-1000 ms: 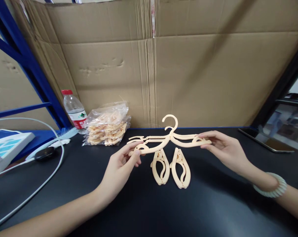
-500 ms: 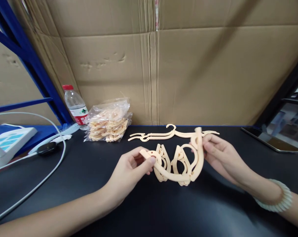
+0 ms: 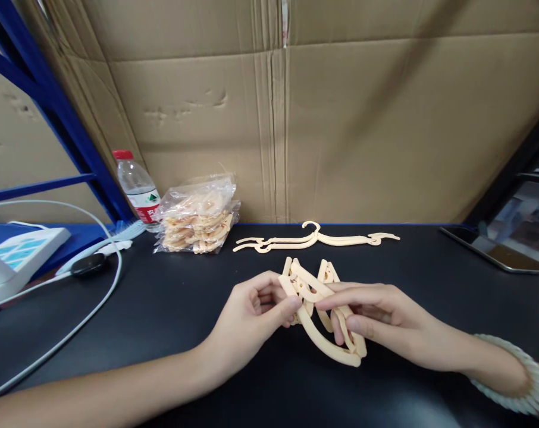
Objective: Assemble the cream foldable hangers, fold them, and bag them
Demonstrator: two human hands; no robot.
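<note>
My left hand [image 3: 251, 312] and right hand [image 3: 376, 318] pinch the folded hanger [image 3: 323, 315]. I should press its arms together gently and evenly.

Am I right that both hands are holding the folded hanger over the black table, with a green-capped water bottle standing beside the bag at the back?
Nearly: the head view shows the water bottle has a red cap, not green. The left hand and right hand do hold the folded hanger over the black table, beside the bag.

My left hand [image 3: 251, 312] is curled, thumb and fingers pinched together. My right hand [image 3: 376, 318] meets it, fingers extended, both forearms angled inward.
</note>
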